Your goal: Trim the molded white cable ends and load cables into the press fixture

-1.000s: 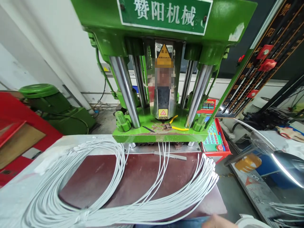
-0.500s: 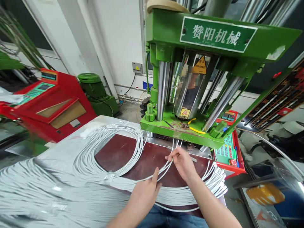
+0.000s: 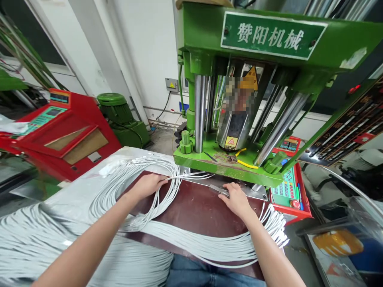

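Several thin white cables (image 3: 191, 175) are pinched in my left hand (image 3: 151, 185), above the coiled cable bundle (image 3: 104, 195). Their far ends stretch right, to the front of the green press (image 3: 209, 162). My right hand (image 3: 236, 200) is at the front edge of the press bed, with thumb and fingers closed around a flat grey metal bar (image 3: 216, 189). Part of that bar is hidden under the hand. A long bundle of white cables (image 3: 191, 238) curves across the brown board (image 3: 206, 207) below my hands, its ends fanned out at the right.
Yellow-handled pliers (image 3: 247, 164) lie on the press's green plate. More white cables (image 3: 32, 243) cover the left of the table. A red control panel (image 3: 289, 185) stands right of the press. A red cabinet (image 3: 68, 131) and green motor (image 3: 112, 107) are farther left.
My left hand has moved left and away, carrying the cables out from under the press toward the coil. My right hand has let go of the cables and come onto the metal bar.
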A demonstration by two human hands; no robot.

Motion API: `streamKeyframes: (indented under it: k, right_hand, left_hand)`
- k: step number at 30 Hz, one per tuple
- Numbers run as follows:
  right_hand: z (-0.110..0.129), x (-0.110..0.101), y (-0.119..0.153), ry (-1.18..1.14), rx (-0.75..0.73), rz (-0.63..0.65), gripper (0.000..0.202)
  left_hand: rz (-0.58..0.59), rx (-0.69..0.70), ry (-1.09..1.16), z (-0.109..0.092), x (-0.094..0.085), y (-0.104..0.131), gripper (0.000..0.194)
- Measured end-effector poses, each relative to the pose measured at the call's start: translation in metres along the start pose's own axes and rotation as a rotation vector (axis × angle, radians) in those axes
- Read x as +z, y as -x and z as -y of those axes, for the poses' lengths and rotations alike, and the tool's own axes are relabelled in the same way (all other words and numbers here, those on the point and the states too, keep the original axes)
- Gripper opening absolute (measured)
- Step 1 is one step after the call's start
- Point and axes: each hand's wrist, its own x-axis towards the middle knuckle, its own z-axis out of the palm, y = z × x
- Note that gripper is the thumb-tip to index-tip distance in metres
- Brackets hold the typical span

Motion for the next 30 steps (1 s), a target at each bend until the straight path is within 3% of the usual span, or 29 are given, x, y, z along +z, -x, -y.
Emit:
streamKeyframes:
  k: [3, 7, 13, 16, 19, 21, 24, 28, 30]
  right_hand:
    - [-0.003, 0.009, -0.003, 0.069, -0.013, 0.087, 0.026]
    - [-0.005, 0.006, -0.002, 0.048, -0.094, 0.166, 0.019]
    - [-0.002, -0.003, 0.005, 0.011, -0.201, 0.283, 0.017]
    - [0.001, -0.003, 0.005, 0.022, -0.185, 0.286, 0.02]
    - [0.002, -0.002, 0.004, 0.026, -0.178, 0.294, 0.02]
    - [0.001, -0.003, 0.006, 0.028, -0.175, 0.301, 0.02]
    - [0.004, -0.005, 0.008, 0.006, -0.172, 0.271, 0.023]
    - [0.017, -0.006, 0.001, -0.002, -0.103, 0.081, 0.036]
    - [0.024, -0.003, -0.009, 0.084, -0.074, 0.061, 0.044]
  left_hand:
    - [-0.021, -0.055, 0.024, 0.013, 0.013, -0.005, 0.044]
    - [-0.04, -0.102, 0.041, 0.01, 0.023, 0.002, 0.056]
    - [-0.056, -0.133, 0.009, -0.005, 0.02, 0.016, 0.061]
    - [-0.156, -0.138, -0.049, -0.015, 0.015, 0.02, 0.063]
    - [-0.289, -0.007, -0.178, -0.023, 0.012, 0.022, 0.054]
    - [-0.274, 0.14, -0.241, -0.027, 0.013, 0.021, 0.045]
    - [-0.184, 0.249, -0.258, -0.027, 0.02, 0.019, 0.051]
    - [-0.173, 0.235, -0.226, -0.024, 0.027, 0.018, 0.053]
    - [-0.184, 0.226, -0.201, -0.024, 0.028, 0.018, 0.046]
